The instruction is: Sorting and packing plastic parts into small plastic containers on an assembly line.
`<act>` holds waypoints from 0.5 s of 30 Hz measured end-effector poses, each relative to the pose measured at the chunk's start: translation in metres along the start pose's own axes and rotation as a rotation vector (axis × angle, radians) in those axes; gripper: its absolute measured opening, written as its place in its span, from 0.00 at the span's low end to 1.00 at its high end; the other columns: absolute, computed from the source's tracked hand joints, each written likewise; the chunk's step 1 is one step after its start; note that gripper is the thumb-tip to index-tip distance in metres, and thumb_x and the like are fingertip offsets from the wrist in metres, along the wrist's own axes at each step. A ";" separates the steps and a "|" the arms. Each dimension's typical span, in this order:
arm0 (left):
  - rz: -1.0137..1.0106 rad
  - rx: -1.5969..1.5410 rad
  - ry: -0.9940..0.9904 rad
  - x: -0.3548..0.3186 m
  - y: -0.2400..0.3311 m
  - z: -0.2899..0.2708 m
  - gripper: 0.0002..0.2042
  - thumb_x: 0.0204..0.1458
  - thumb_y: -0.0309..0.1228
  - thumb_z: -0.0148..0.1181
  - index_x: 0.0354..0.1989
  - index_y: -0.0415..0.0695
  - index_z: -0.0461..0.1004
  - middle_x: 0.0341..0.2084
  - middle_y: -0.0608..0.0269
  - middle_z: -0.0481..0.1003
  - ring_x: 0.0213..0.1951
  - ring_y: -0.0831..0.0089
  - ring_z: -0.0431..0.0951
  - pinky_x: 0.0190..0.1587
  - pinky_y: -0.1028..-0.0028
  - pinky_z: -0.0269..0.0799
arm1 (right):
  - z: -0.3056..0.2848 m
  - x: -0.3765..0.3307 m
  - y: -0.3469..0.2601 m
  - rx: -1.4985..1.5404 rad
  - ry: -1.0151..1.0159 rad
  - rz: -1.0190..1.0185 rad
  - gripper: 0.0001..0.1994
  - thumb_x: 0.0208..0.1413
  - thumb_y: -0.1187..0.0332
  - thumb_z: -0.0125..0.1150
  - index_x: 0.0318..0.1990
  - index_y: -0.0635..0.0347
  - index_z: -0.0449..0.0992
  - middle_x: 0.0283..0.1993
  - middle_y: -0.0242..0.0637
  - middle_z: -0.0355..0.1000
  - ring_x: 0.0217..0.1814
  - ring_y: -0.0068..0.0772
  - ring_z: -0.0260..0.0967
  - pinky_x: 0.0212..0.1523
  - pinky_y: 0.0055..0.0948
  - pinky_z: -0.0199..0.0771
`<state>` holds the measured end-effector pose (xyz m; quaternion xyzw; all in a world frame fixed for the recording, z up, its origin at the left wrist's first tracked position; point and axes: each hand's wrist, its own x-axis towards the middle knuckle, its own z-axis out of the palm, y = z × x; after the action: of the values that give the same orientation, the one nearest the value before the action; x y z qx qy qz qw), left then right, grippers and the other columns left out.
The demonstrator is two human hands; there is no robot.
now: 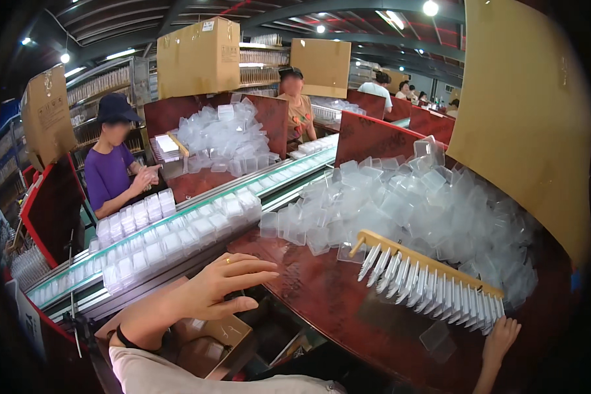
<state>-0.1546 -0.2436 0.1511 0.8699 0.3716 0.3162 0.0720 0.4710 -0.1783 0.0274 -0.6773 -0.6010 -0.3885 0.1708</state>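
My left hand (226,285) hovers over the near edge of the red-brown table, with its fingers stretched out and nothing in them. At the lower right, my right hand (502,336) is at the end of a row of thin white flat pieces (433,292), its fingers bent and close together. What they pinch there, if anything, is too small to make out. The row hangs along a yellow wooden rack (430,261) lying slanted on the table. A loose clear plastic case (437,338) lies just in front of the row.
Behind the rack rises a large heap of clear plastic cases (400,197). A conveyor (276,180) runs past on the left, with rows of filled cases (184,240) beside it. An open cardboard box (220,348) sits below my left hand. Co-workers (115,161) are across the conveyor.
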 end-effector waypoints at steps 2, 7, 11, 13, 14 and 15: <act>-0.028 -0.065 0.003 -0.012 -0.005 0.006 0.24 0.59 0.39 0.57 0.62 0.41 0.69 0.59 0.50 0.69 0.58 0.53 0.69 0.60 0.59 0.60 | -0.001 -0.003 -0.004 -0.011 -0.006 -0.008 0.04 0.57 0.76 0.53 0.31 0.65 0.68 0.32 0.48 0.65 0.40 0.52 0.63 0.48 0.50 0.62; -0.151 -0.249 -0.168 -0.035 -0.012 0.044 0.29 0.58 0.43 0.58 0.64 0.40 0.65 0.62 0.48 0.65 0.61 0.51 0.65 0.63 0.58 0.60 | -0.029 0.001 -0.015 0.076 -0.092 0.134 0.04 0.58 0.73 0.55 0.38 0.64 0.71 0.38 0.49 0.69 0.45 0.51 0.66 0.50 0.48 0.63; -0.424 0.075 -0.829 -0.123 -0.017 0.108 0.37 0.50 0.53 0.61 0.63 0.39 0.65 0.66 0.45 0.58 0.64 0.48 0.63 0.62 0.51 0.63 | -0.096 -0.029 0.041 0.053 0.108 -0.107 0.15 0.65 0.64 0.51 0.53 0.64 0.71 0.53 0.49 0.71 0.56 0.47 0.67 0.59 0.44 0.63; -0.364 -0.091 -1.542 -0.191 -0.031 0.174 0.38 0.45 0.53 0.66 0.58 0.34 0.70 0.55 0.41 0.71 0.62 0.50 0.67 0.61 0.54 0.64 | -0.132 -0.043 0.037 0.009 0.042 -0.074 0.15 0.64 0.64 0.52 0.53 0.64 0.71 0.52 0.48 0.71 0.55 0.46 0.67 0.58 0.43 0.63; -0.430 -0.252 -1.390 -0.167 -0.027 0.160 0.39 0.48 0.52 0.65 0.62 0.35 0.66 0.58 0.40 0.68 0.62 0.50 0.67 0.61 0.58 0.65 | -0.139 -0.048 0.032 -0.009 0.019 -0.062 0.15 0.64 0.64 0.52 0.53 0.64 0.71 0.52 0.48 0.71 0.55 0.46 0.67 0.58 0.43 0.63; -0.494 -0.413 -1.234 -0.145 -0.024 0.134 0.40 0.51 0.51 0.65 0.65 0.36 0.61 0.61 0.39 0.66 0.62 0.50 0.67 0.61 0.62 0.65 | -0.138 -0.045 0.032 -0.013 0.007 -0.070 0.15 0.64 0.65 0.52 0.53 0.64 0.71 0.51 0.47 0.71 0.54 0.45 0.68 0.57 0.43 0.63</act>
<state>-0.1639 -0.3127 -0.0357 0.7492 0.3820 -0.1976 0.5037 0.4579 -0.3119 0.0900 -0.6558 -0.6210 -0.4005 0.1547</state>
